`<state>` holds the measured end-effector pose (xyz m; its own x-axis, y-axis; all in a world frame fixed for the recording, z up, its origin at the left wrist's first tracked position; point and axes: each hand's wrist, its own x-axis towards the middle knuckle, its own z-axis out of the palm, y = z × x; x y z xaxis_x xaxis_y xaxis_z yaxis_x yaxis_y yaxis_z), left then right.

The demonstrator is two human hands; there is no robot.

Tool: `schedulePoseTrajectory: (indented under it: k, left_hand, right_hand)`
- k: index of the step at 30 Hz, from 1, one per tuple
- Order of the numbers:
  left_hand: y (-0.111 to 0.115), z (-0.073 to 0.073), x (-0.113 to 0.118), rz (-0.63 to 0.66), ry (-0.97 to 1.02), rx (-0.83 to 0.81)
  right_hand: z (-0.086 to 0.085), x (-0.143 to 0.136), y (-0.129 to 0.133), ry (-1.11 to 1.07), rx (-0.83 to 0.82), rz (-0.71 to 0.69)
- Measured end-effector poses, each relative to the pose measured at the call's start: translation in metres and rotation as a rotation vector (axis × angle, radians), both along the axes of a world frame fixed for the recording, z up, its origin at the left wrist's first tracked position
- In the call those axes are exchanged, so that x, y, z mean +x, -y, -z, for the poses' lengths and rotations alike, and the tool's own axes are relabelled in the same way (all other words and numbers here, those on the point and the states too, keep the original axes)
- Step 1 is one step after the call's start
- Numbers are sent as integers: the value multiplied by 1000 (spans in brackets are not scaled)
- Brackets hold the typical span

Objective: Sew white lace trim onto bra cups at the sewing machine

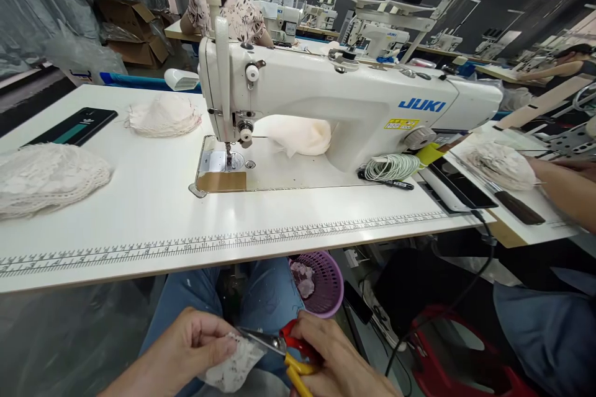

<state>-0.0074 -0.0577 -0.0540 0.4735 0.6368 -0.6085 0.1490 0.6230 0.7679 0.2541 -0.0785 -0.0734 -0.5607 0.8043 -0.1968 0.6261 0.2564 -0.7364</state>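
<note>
Lower centre of frame: left hand [200, 347] pinches white lace [233, 367], right hand [331, 356] grips red-and-yellow scissors [280, 345] at the lace's upper edge.

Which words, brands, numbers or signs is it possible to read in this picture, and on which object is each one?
"JUKI": in blue, on the arm of the near sewing machine.
"JUKI": small, on a white machine behind.
Too small or blurred to read surely: the yellow label, the numbers on the measuring strip, the print on the black marker.
</note>
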Motion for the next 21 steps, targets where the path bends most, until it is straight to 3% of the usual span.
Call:
schedulePoseTrajectory:
  k: [5, 9, 12, 15, 18, 21]
  left_hand:
    - [-1, 1, -3, -5, 12, -12]
    - [-1, -1, -4, -34, -2, -23]
    - [-2, -2, -6, -87, -33, -30]
    - [-2, -1, -9, -75, -23, 13]
    - [0, 3, -12, -128, -8, 62]
    - [4, 6, -14, -284, 39, 49]
  right_hand:
    - [-3, 1, -1, -18, 64, 88]
    - [-32, 14, -18, -111, 180, 131]
    - [-61, 38, -49, -26, 281, 186]
    - [-80, 70, -97, 152, 519, 224]
    - [-85, 99, -147, 296, 573, 194]
    - [-85, 104, -164, 321, 649, 265]
